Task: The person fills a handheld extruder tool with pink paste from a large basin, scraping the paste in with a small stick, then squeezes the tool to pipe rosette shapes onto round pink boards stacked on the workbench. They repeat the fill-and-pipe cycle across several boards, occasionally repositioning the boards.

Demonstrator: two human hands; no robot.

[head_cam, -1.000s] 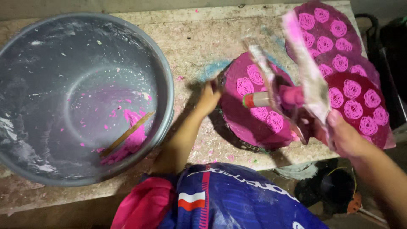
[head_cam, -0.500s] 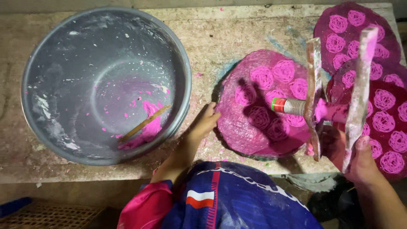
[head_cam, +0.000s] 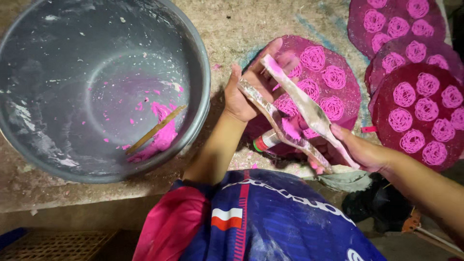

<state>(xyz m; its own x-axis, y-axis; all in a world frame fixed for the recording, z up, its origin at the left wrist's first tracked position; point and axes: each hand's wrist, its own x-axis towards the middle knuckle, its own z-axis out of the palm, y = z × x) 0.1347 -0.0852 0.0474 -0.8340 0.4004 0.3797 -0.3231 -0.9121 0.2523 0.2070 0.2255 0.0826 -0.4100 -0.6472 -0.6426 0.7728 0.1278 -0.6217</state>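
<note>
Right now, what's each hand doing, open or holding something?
Left hand: closed on the upper ends of the two-armed wooden press.
Right hand: closed on the press's lower ends.

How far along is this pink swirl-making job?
Done: three round mats at right carry full sets of pink swirls. In hand: both the left hand and right hand grip a two-armed wooden press over a fourth mat bearing several swirls. Left: a small heap of pink dough in the grey basin.

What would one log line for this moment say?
left hand: grips wooden press tips | right hand: holds handle ends | below: pink round tray
</note>
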